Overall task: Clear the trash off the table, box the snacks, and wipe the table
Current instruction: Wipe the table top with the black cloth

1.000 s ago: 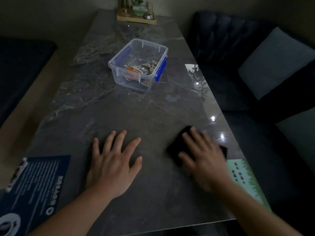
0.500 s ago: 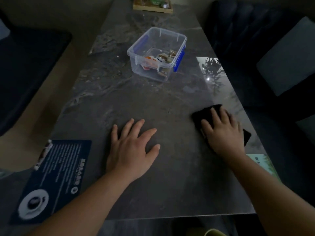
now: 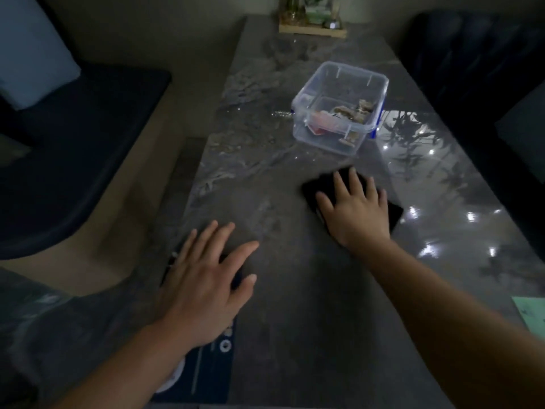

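A black cloth (image 3: 395,212) lies flat on the dark marble table (image 3: 295,320), and my right hand (image 3: 356,211) presses down on it with fingers spread. My left hand (image 3: 203,281) rests flat with fingers apart, partly over a dark blue card (image 3: 206,367) at the table's near left edge. A clear plastic box (image 3: 339,107) with blue clips stands just beyond the cloth and holds several wrapped snacks (image 3: 342,116).
A wooden tray (image 3: 312,28) with small plants and jars sits at the table's far end. A green card (image 3: 530,317) lies at the near right edge. Dark sofas flank the table, the left one (image 3: 73,160) carrying a pale cushion (image 3: 32,54).
My right hand has pushed the cloth forward and leftward, closer to the box. My left hand now lies over the blue card. The camera has swung left.
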The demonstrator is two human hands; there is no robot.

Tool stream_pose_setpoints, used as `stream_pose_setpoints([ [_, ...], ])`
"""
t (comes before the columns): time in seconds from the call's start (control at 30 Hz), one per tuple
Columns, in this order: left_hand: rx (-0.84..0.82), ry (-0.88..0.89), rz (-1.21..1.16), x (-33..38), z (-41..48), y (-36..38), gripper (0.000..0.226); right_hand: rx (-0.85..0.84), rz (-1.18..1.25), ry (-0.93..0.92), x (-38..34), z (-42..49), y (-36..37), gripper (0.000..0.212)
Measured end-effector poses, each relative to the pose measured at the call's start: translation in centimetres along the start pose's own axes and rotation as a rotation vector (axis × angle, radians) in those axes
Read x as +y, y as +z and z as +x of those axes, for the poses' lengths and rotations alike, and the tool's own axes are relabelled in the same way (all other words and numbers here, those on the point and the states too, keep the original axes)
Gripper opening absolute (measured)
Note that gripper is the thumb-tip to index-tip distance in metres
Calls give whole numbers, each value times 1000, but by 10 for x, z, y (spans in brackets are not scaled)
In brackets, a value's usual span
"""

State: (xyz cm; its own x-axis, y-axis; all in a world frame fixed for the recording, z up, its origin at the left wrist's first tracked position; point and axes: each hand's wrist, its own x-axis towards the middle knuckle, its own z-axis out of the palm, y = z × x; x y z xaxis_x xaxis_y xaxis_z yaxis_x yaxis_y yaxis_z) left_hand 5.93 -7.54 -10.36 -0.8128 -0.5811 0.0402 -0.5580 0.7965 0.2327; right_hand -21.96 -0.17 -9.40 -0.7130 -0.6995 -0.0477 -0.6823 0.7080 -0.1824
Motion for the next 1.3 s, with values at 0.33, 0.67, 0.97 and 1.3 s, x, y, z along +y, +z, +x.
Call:
stream_pose_setpoints([
  [0.33, 204, -8, -113, 0, -6, -2, 24, -116, -42, -604, -74, -32, 13, 71],
  [0.67, 184, 17, -34, 3, -4, -4, 25, -106, -21, -476, -152, 46, 27, 67],
  [0.97, 152, 36, 28, 5, -1, -6, 33, 50, -25, -60, -16, -140, 13, 61],
  [1.3, 0, 1, 95, 30, 15, -13, 49, 33, -36, 423, 105, -129, -18, 71],
])
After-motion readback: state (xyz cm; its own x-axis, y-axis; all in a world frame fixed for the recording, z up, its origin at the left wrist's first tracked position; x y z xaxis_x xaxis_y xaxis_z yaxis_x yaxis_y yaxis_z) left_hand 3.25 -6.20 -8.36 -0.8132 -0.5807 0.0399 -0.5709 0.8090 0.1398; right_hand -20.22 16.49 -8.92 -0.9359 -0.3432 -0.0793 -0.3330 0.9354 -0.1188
